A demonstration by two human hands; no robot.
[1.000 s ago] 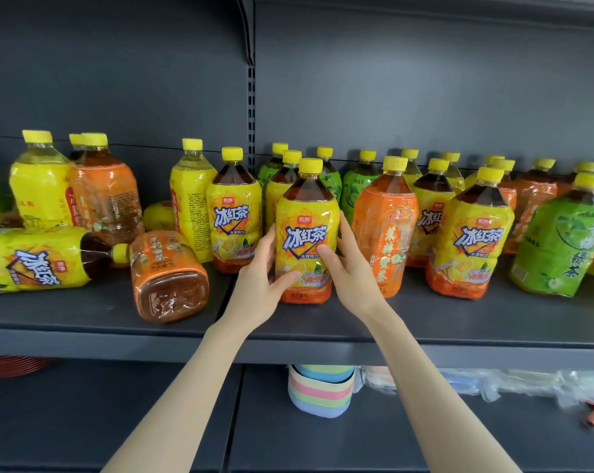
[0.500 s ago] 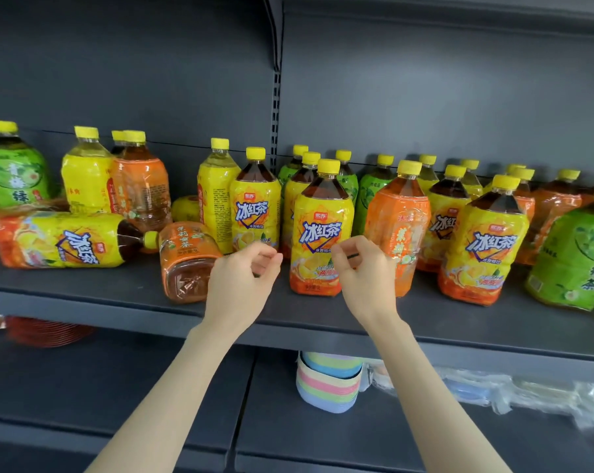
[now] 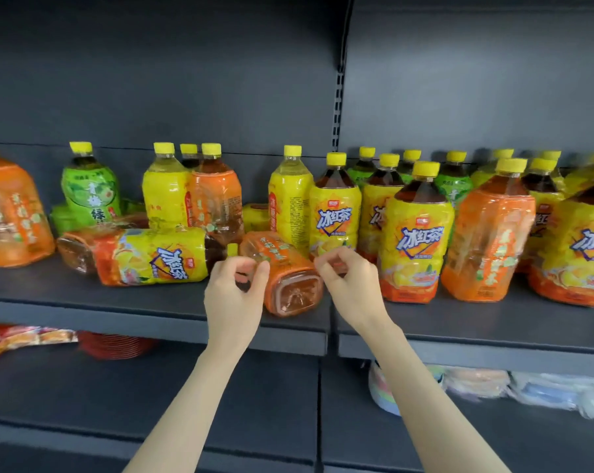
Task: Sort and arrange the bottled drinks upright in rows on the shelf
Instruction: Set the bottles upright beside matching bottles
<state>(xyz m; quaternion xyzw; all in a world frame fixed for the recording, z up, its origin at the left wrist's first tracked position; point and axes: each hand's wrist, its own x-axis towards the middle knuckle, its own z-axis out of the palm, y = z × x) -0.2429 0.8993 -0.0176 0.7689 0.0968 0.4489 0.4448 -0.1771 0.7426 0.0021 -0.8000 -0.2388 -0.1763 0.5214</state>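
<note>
The long dark grey metal shelf [image 3: 84, 298] carries the whole stock. To the right, the yellow-capped plastic tea bottles [image 3: 415, 233] stand upright and packed close together, which I take to be the sorted part.

To the left the order breaks down. A big bottle with a yellow and orange label [image 3: 142, 256] lies on its side, its cap pointing right. Just beside that cap lies a squat plastic bottle with an orange label [image 3: 288, 285], its square base turned toward the shelf's front edge and its neck hidden behind. Neither lying bottle has been stood up yet, so I judge them to be the work that remains.

Both forearms reach up from below with the wrists bent slightly back, so that one hand sits on each side of the orange bottle. That placing suggests a two-handed lift.

The left hand [image 3: 234, 291] is at the bottle's left flank. Its grip is narrow, thumb and fingers loosely curled, and I cannot tell whether they touch the bottle. The right hand [image 3: 350, 288] is just off the right flank, its grip likewise loosely curled around nothing.
</note>
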